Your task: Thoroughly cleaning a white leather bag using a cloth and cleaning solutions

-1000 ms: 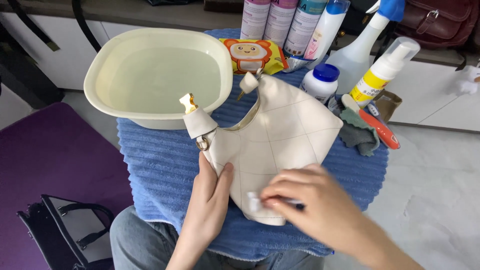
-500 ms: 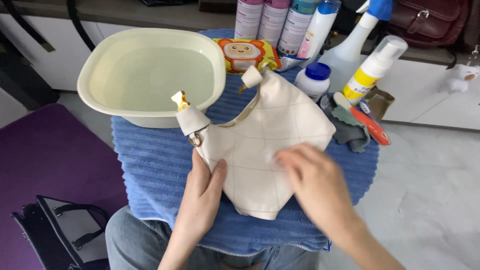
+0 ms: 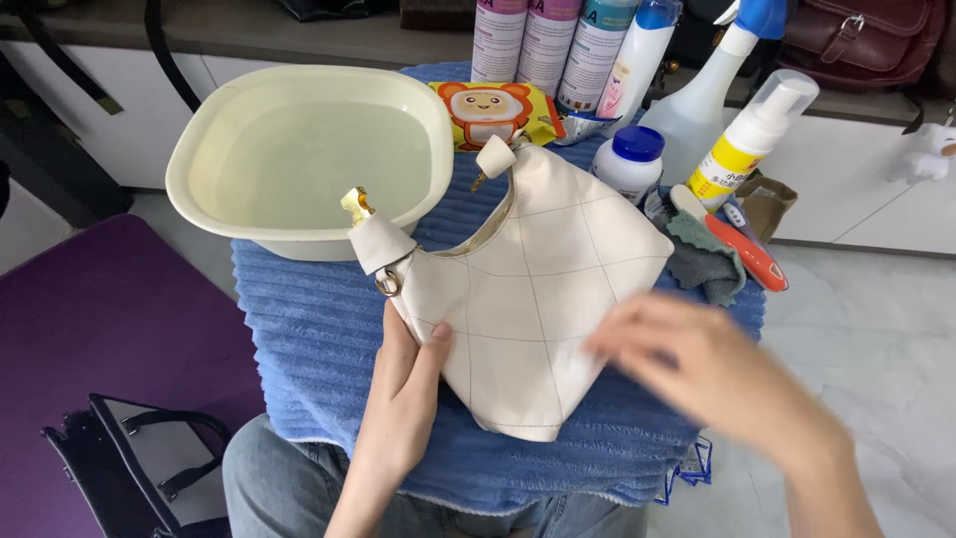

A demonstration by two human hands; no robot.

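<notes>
Right hand (image 3: 712, 374) has slid off the bag's lower middle toward its right edge since 0.5 s ago, now blurred with motion, fingers loosely spread and flat; cannot tell if anything thin sits under the palm, no cloth or wipe shows. Left hand (image 3: 403, 394) has barely shifted, flat and open, thumb pressed on the cream quilted handbag (image 3: 528, 289) at its left edge just below the gold ring of the strap tab, pinning not pinching. Bag lies flat on the blue ribbed towel (image 3: 299, 339), which covers the lap, narrow bottom end toward the person, opening toward the basin. Judgement: this looks like a surface wipe of the front panel, so the step goes best with the left hand holding firm near the hardware to stop the bag from skating on the towel, while the right makes light, even strokes along the stitched diamond lines and out past the edge rather than scrubbing 1 spot. Pale plastic basin (image 3: 299, 149) with water sits touching the towel's far side, close to the strap tab, so a hard push could knock it. White jar with blue lid (image 3: 627, 159), grey-green cloth (image 3: 707, 261) and red-handled brush (image 3: 742, 249) lie just beside the bag's right corner, within reach; spray bottles behind.
</notes>
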